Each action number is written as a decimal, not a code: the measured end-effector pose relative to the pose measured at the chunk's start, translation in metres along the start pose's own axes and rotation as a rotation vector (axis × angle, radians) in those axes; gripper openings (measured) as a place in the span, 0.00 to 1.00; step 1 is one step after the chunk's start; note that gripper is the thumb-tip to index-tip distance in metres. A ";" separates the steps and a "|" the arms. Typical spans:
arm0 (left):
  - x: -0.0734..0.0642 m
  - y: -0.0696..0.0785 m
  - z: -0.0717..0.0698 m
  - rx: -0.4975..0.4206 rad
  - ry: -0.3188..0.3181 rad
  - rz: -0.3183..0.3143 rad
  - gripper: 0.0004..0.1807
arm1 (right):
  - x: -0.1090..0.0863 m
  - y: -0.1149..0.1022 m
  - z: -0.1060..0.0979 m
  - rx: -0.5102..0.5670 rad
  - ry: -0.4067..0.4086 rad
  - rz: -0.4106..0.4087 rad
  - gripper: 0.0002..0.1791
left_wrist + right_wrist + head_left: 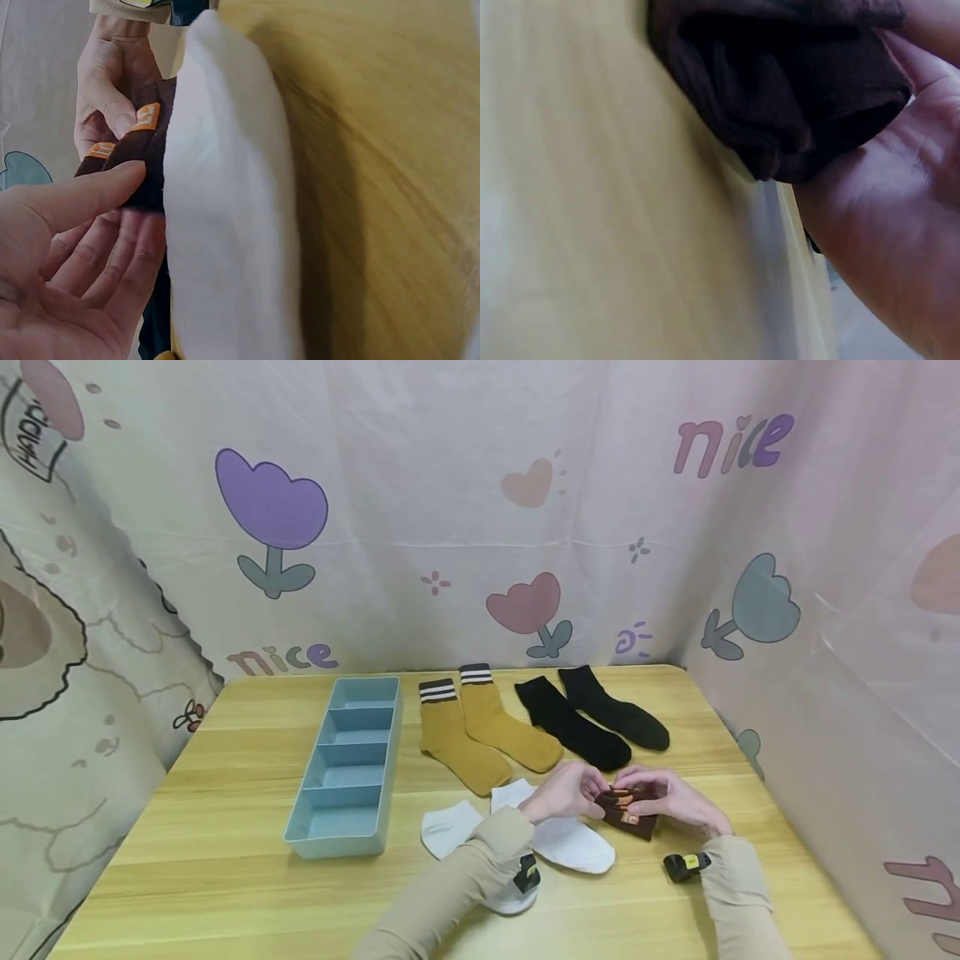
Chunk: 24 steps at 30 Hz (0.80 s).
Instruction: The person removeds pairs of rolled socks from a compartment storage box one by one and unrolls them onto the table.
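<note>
A folded bundle of dark brown socks (pixel 637 825) with orange labels is held between my two hands at the right of the table. My left hand (pixel 564 792) pinches its left edge between thumb and fingers, as the left wrist view also shows. On the other side, my right hand (pixel 681 802) grips it, thumb on the front. Dark folds of the brown socks (pixel 780 97) fill the top of the right wrist view. Under my left hand and forearm lie white socks (pixel 573 847), partly covered by the arm; one white sock (pixel 225 195) looms large in the left wrist view.
Left of the socks stands a light blue organizer box (pixel 382 802) with several compartments. Two mustard socks (pixel 465 747) with striped cuffs and two black socks (pixel 577 727) lie flat towards the back. A printed curtain (pixel 420 510) hangs behind the wooden table (pixel 202 827).
</note>
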<state>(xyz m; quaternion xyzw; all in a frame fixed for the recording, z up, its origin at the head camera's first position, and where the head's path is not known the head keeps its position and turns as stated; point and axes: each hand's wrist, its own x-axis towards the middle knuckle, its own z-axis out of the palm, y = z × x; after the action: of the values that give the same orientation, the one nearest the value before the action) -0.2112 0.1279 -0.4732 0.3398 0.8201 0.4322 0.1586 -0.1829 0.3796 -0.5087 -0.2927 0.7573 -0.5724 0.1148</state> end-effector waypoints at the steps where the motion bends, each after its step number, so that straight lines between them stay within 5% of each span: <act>1: 0.001 0.000 0.001 -0.002 -0.001 -0.002 0.12 | -0.001 0.001 -0.001 -0.003 0.005 -0.009 0.19; 5: 0.002 -0.002 0.002 -0.016 -0.013 -0.004 0.11 | -0.010 0.004 -0.005 0.032 0.013 -0.012 0.19; 13: 0.002 -0.004 0.006 0.026 -0.022 0.032 0.09 | -0.028 0.012 -0.014 0.373 -0.026 0.050 0.21; 24: 0.001 -0.001 0.016 0.125 -0.057 0.133 0.07 | -0.027 0.009 -0.011 0.228 0.155 0.082 0.15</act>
<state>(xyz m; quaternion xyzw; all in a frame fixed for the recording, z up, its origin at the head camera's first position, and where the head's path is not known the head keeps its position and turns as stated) -0.2040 0.1378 -0.4835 0.4149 0.8162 0.3800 0.1312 -0.1703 0.4056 -0.5180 -0.2016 0.7054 -0.6703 0.1117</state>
